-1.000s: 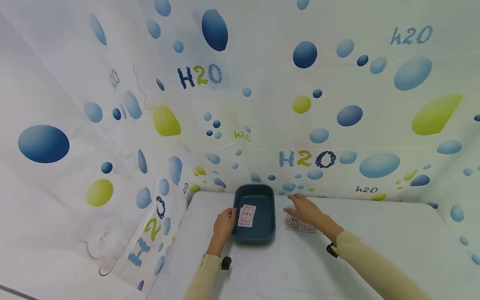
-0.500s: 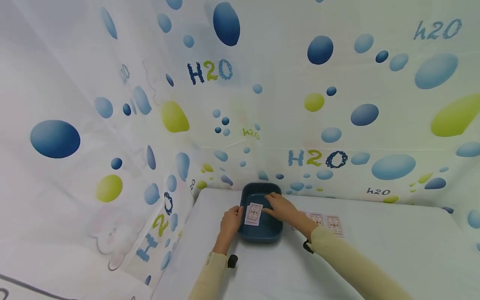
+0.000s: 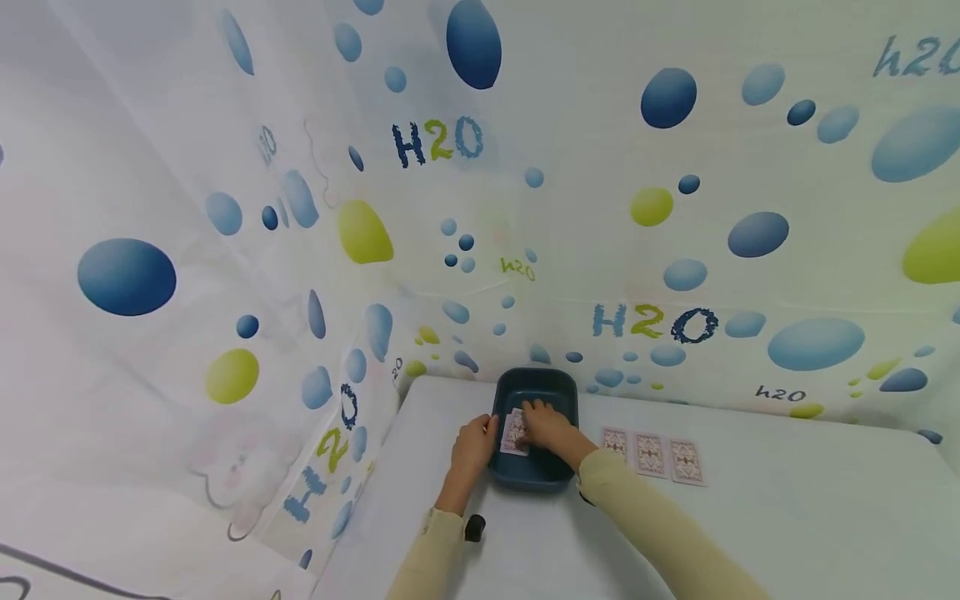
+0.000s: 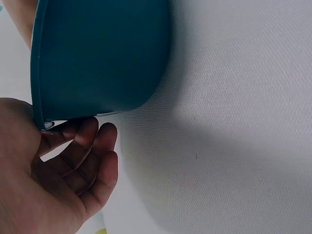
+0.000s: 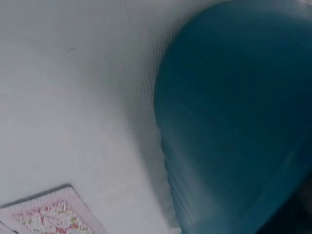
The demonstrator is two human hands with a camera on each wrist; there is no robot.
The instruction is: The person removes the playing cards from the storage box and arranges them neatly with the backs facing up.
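A dark teal plastic tray (image 3: 534, 479) stands on the white table near the back wall. My left hand (image 3: 472, 446) pinches its left rim; in the left wrist view the left hand (image 4: 53, 170) has its thumb over the rim (image 4: 36, 73) and its fingers bent below, outside the wall. Overlapping playing cards (image 3: 512, 442), backs up, lie on the tray's floor at the left. My right hand (image 3: 550, 429) reaches in over the right wall with fingertips and thumb at these cards. Whether it grips one is not visible; the right wrist view shows only the tray's outside (image 5: 229, 122).
Three playing cards lie in a row right of the tray, backs up: a near one (image 3: 614, 441), a middle one (image 3: 650, 455) and a far-right one (image 3: 686, 461). A corner of one card (image 5: 56, 217) shows in the right wrist view. A patterned curtain (image 3: 570, 250) hangs behind.
My right hand has moved left from above the cards on the table into the tray, down to the cards there. The row on the table is uncovered. My left hand stays at the rim.
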